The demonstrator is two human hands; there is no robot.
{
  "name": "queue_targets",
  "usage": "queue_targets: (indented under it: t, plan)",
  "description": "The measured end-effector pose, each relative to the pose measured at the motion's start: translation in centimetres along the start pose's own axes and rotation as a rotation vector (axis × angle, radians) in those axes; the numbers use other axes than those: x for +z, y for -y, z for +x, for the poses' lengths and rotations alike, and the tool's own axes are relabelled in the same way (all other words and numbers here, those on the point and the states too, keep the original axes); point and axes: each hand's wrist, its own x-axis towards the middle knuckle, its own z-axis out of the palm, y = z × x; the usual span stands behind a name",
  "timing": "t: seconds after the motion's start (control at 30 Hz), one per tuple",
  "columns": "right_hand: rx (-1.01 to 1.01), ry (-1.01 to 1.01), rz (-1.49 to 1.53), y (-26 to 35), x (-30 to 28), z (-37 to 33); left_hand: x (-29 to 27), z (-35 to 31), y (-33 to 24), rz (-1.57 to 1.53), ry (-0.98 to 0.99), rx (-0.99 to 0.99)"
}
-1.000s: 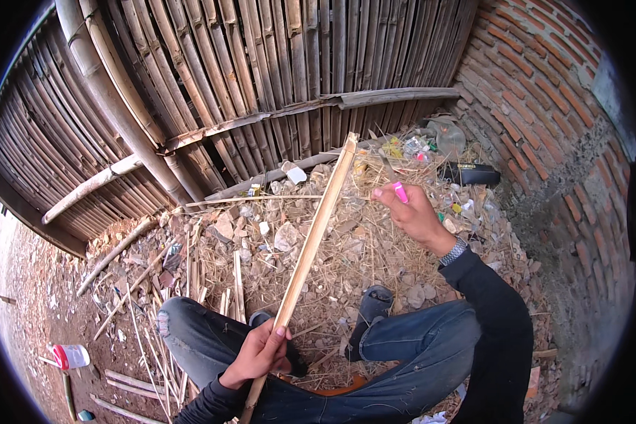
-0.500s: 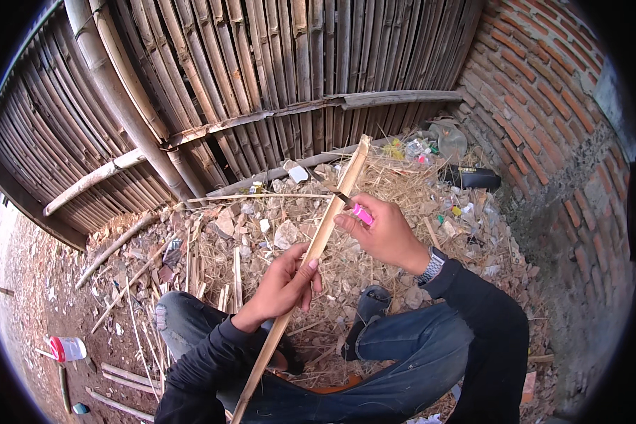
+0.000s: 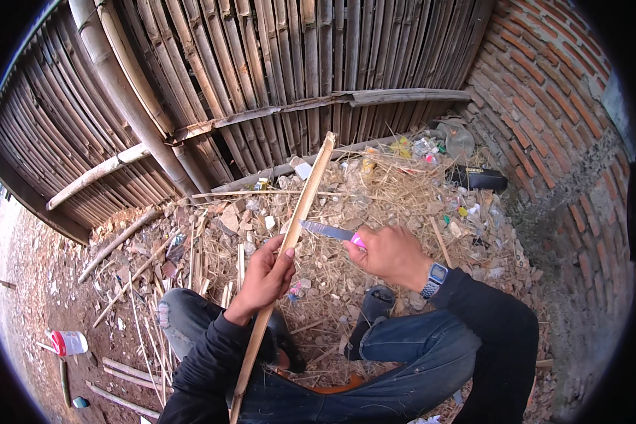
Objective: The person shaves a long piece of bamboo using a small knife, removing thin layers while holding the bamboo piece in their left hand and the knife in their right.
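A long split bamboo strip slants from my lap up toward the bamboo wall. My left hand is closed around it near its middle, thumb along its face. In my right hand is a knife with a pink handle, gripped in a fist. Its blade points left, and the tip is at or very near the strip's right edge, just above my left hand; whether it touches I cannot tell. The lower end of the strip passes over my left leg.
A bamboo slat wall stands ahead and a brick wall at the right. Rubble and straw cover the ground. Beside my left leg lie several bamboo strips and a red-and-white plastic tub. A black case lies by the bricks.
The knife has come off the upper part of the strip and down toward my left hand, its blade now showing fully. The strip's top end has swung left.
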Motion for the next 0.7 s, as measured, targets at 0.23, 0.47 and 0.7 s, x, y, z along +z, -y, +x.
queue_targets:
  t: [0.23, 0.47, 0.7]
  plan:
    - [0.029, -0.067, -0.142, -2.1, 1.1, 1.5, -0.4, -0.1, -0.1, 0.027, 0.010, 0.016]
    - [0.443, -0.394, -0.180, -14.2, -5.2, 3.5, 0.1, -2.2, 0.2, -0.075, 0.144, -0.054]
    - [0.327, -0.309, 0.052, -8.6, -5.9, 1.0, -0.3, -1.2, 0.2, -0.065, 0.099, -0.005]
